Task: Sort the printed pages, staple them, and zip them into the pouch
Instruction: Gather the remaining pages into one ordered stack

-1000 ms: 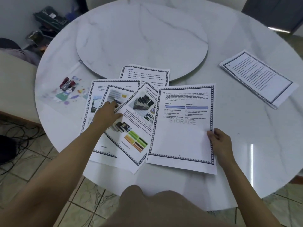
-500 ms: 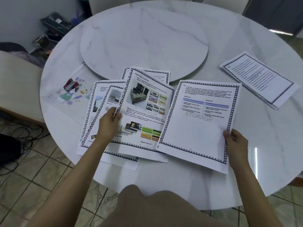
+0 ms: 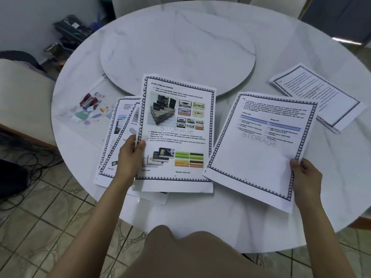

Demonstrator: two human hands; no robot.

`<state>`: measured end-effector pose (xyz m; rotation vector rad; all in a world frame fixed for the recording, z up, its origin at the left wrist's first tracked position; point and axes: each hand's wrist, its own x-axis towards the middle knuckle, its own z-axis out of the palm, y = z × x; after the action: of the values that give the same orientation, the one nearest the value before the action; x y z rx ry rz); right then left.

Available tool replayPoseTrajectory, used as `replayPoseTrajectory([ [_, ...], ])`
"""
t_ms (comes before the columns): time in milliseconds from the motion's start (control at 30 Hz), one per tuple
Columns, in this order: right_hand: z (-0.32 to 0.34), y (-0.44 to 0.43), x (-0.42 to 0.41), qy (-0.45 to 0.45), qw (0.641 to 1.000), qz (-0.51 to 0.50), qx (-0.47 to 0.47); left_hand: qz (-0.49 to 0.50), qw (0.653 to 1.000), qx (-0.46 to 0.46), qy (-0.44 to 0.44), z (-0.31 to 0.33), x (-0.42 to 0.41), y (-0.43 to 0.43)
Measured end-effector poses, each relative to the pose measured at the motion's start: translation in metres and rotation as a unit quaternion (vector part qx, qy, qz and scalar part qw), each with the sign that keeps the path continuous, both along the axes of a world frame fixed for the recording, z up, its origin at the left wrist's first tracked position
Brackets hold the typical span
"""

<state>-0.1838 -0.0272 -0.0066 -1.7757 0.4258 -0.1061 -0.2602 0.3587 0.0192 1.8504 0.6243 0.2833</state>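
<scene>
My left hand grips the left edge of a printed page with cassette and card pictures, held upright over other bordered pages fanned on the table. My right hand pinches the lower right corner of a mostly text page with blue bars, lifted to the right. A stack of text pages lies at the far right. A red stapler rests on a clear, colourfully printed pouch at the left.
The round white marble table carries a raised turntable disc in its middle. A cream chair stands at the left, with cables on the tiled floor below. Clutter sits against the far left wall.
The left hand has picked up the picture page and turned it upright. The right hand has carried its text page further right and tilted it.
</scene>
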Motion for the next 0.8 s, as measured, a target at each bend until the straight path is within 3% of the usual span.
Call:
replayPoseTrajectory([
  [800, 0.020, -0.032, 0.014, -0.024, 0.999, -0.036, 0.020, 0.022, 0.995, -0.093, -0.011, 0.000, 0.004, -0.016],
])
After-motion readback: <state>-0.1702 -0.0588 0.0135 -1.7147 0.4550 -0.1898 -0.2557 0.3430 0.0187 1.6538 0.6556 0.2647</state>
